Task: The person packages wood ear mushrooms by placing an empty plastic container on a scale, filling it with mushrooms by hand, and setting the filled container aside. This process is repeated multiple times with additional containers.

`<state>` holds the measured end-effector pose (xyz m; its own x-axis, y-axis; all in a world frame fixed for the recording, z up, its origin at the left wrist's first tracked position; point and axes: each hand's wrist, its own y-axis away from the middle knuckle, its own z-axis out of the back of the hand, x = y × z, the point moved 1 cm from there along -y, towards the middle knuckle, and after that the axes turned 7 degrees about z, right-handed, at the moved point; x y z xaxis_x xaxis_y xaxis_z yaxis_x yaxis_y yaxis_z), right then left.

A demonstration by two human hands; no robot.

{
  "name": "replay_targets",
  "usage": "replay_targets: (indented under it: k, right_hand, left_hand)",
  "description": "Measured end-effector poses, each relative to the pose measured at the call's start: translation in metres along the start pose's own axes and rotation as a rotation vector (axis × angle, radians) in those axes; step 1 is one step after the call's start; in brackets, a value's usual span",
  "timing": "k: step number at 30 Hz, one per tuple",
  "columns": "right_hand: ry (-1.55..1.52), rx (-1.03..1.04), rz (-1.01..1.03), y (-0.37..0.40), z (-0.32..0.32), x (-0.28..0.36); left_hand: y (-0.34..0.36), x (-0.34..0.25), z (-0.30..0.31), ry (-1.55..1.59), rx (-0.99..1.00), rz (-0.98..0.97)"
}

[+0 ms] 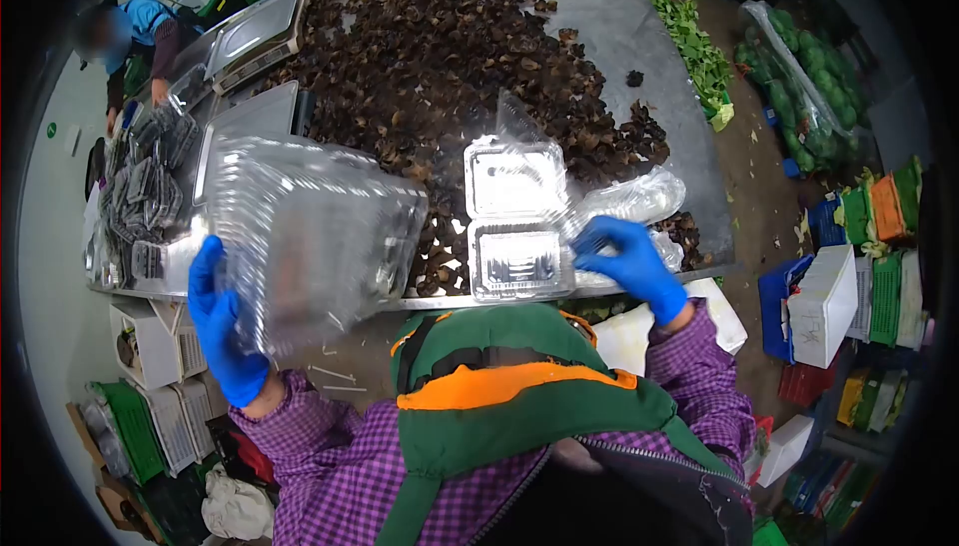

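Grip: left hand (225, 331) upright, clamped on clamshell stack (320, 236); right hand (631, 264) outstretched, pinching open clamshell (514, 221) rim.

Glossy clear plastic clamshell trays (310, 236), smooth blue rubbery gloves on each hand (624, 261), dull brushed metal table (639, 46).

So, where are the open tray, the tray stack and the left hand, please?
open tray (516, 261): head view, on the floor of its near half.
tray stack (320, 216): head view, on the middle of the clear bundle.
left hand (222, 331): head view, on the middle of the blue glove.
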<state>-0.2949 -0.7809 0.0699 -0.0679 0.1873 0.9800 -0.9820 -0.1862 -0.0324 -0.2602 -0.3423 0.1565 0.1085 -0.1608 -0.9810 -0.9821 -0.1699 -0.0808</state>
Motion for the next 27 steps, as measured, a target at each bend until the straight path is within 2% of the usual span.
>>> replay_targets:
  k: [1,3,5,7,8,9,10,11,12,14,15,17,19,20,22,23,25,26,27]
  right_hand:
    - [0.039,-0.064,0.001,-0.001,0.013,0.023]
    - [-0.094,-0.249,-0.065,0.001,0.035,0.048]
    - [-0.143,-0.35,0.122,-0.004,0.05,0.067]
    - [-0.204,-0.29,0.287,-0.018,0.055,0.103]
    - [-0.2,-0.294,0.299,-0.025,0.052,0.121]
    - [-0.125,-0.208,0.292,-0.034,0.042,0.141]
    - [-0.048,-0.123,0.285,-0.041,0.031,0.157]
    - [-0.003,0.019,0.33,-0.047,0.018,0.167]
    - [0.051,0.132,0.231,-0.05,0.007,0.169]
    - [0.188,0.35,0.3,-0.046,-0.019,0.156]
    - [0.277,0.486,0.227,-0.039,-0.025,0.15]
    - [0.126,0.577,0.198,-0.031,-0.026,0.14]
    - [0.079,0.583,0.155,-0.026,-0.023,0.131]
    - [0.029,0.59,0.114,-0.024,-0.021,0.127]
    - [0.01,0.613,0.068,-0.022,-0.018,0.122]
    - [-0.004,0.637,0.026,-0.023,-0.016,0.12]
    - [-0.015,0.69,0.013,-0.023,-0.013,0.111]
    - [-0.03,0.753,-0.004,-0.022,-0.013,0.107]
    - [-0.032,0.75,0.0,-0.021,-0.014,0.104]
  left_hand:
    - [0.004,-0.002,0.001,-0.097,0.07,0.003]
    - [0.014,-0.01,-0.014,-0.093,0.074,0.001]
    - [0.02,-0.018,-0.034,-0.084,0.559,0.061]
    - [0.011,-0.029,-0.072,-0.055,1.056,0.141]
    - [0.009,-0.038,-0.096,-0.098,1.214,0.153]
    - [0.012,-0.044,-0.117,-0.145,1.373,0.165]
    - [0.017,-0.044,-0.13,-0.151,1.378,0.149]
    - [0.021,-0.044,-0.142,-0.171,1.373,0.216]
    - [0.023,-0.044,-0.149,-0.191,1.367,0.285]
    - [0.024,-0.052,-0.155,-0.273,1.4,0.264]
    - [0.026,-0.054,-0.155,-0.347,1.427,0.259]
    - [0.029,-0.059,-0.15,-0.492,1.397,0.149]
    - [0.034,-0.06,-0.142,-0.626,1.285,0.026]
    - [0.034,-0.059,-0.138,-0.626,1.286,0.026]
    - [0.032,-0.054,-0.129,-0.553,1.24,-0.139]
    - [0.034,-0.049,-0.122,-0.554,1.246,-0.144]
    - [0.036,-0.038,-0.103,-0.391,1.128,-0.099]
    - [0.03,-0.033,-0.094,-0.565,1.133,-0.249]
    - [0.034,-0.027,-0.095,-0.57,1.136,-0.251]
